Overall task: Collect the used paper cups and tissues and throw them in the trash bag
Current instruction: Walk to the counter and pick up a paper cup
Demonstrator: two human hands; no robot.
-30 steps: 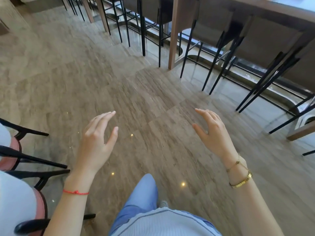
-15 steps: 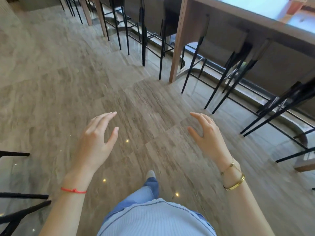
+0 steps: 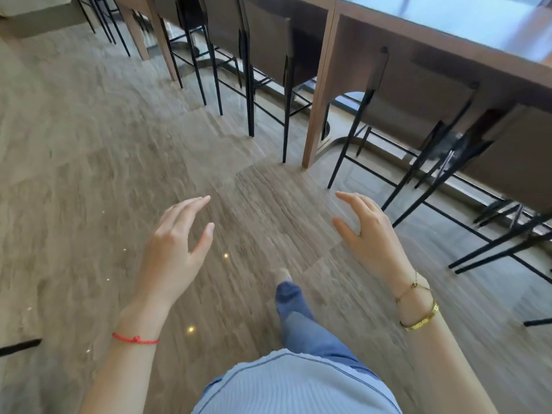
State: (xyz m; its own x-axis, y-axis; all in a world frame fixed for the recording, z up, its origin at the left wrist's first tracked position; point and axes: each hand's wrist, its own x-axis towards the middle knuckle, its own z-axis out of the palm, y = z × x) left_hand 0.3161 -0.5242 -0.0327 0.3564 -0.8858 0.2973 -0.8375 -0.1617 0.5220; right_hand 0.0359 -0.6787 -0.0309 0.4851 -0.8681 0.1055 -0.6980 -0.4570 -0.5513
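Observation:
My left hand (image 3: 173, 249) hangs over the stone-tiled floor with its fingers spread and nothing in it; a red string circles the wrist. My right hand (image 3: 370, 234) is held out at the same height, also open and empty, with gold bracelets on the wrist. No paper cup, tissue or trash bag shows in the head view. One leg in blue jeans (image 3: 301, 321) is stepping forward between my arms.
A long wooden counter (image 3: 322, 85) runs along the right and back, with several black-legged bar stools (image 3: 268, 49) tucked under it. A black chair leg (image 3: 18, 346) pokes in at the left edge. Glossy tiled floor (image 3: 89, 144) lies ahead and to the left.
I have walked forward: the counter and stools have come closer, and the red-cushioned chairs at the left have dropped out of view. Both hands stay open and empty.

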